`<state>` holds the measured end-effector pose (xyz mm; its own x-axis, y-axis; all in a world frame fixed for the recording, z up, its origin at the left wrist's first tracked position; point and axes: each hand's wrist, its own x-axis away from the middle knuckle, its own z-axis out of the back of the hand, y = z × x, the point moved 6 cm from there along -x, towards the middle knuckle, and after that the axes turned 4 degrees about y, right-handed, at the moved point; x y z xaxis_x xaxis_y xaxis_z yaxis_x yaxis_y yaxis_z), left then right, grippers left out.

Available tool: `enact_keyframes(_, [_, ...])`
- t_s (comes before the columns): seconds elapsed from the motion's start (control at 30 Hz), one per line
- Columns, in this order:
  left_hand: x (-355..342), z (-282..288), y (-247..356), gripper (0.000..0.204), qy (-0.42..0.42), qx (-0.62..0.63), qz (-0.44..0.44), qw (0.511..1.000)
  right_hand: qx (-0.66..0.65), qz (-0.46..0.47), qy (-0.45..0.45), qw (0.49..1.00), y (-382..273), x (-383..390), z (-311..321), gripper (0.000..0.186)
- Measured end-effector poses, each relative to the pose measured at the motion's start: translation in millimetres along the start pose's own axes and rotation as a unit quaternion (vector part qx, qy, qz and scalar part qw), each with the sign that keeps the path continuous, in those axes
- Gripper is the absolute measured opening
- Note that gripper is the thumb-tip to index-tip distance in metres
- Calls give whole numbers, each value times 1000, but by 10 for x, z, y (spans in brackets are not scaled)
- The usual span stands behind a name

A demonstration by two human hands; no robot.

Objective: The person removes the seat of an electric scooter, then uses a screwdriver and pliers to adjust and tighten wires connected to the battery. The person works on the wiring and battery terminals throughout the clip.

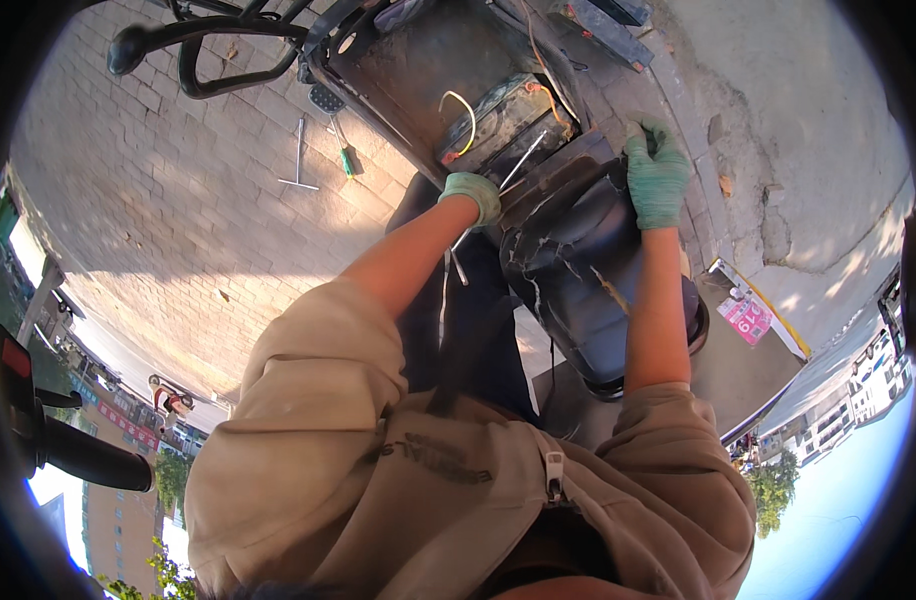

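A long metal T-handle wrench [523, 165] passes through my left hand [474, 198], whose gloved fingers are wrapped round its shaft. One end of the shaft reaches over a dirty battery [513, 125] in the vehicle's open compartment. A yellow wire [469, 117] and orange-wrapped leads come up from that battery. My right hand [659, 178], also in a green glove, is at the far right edge of a black seat [568, 280] with cracked covering. Its thumb and fingers are apart, and nothing shows between them; the fingertips are partly hidden.
On the paving to the left lie another T-handle wrench [299, 158] and a green-handled screwdriver [349, 160], near a black pedal [326, 98]. Black handlebars [193, 55] jut out at far left. A pink-marked plate [748, 318] stands right of the seat. Broken concrete edges the right side.
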<state>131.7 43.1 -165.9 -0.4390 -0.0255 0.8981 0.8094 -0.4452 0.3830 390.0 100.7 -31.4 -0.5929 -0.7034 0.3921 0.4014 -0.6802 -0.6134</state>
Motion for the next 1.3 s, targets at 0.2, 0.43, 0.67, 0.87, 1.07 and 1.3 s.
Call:
enact_keyframes(0.2, [-196,-9,7,34,55,-17,-1,998,46,38,7,998,18,-47,-31,24])
enact_keyframes(0.43, [-428,78,-1,49,47,96,28,994,21,12,14,1000,-34,-30,-38,20])
enact_keyframes(0.67, [-450,111,-230,49,43,83,-28,995,12,44,39,998,-76,-25,-33,21])
enact_keyframes(0.87, [-89,196,-513,48,64,220,52,972,27,50,41,998,-126,-12,2,22])
enact_keyframes(1.07, [836,-13,-646,62,139,428,129,884,181,93,-95,974,-330,-9,-113,22])
enact_keyframes(1.3, [1698,-931,-504,55,82,607,141,778,366,321,-358,797,-741,135,-1499,25])
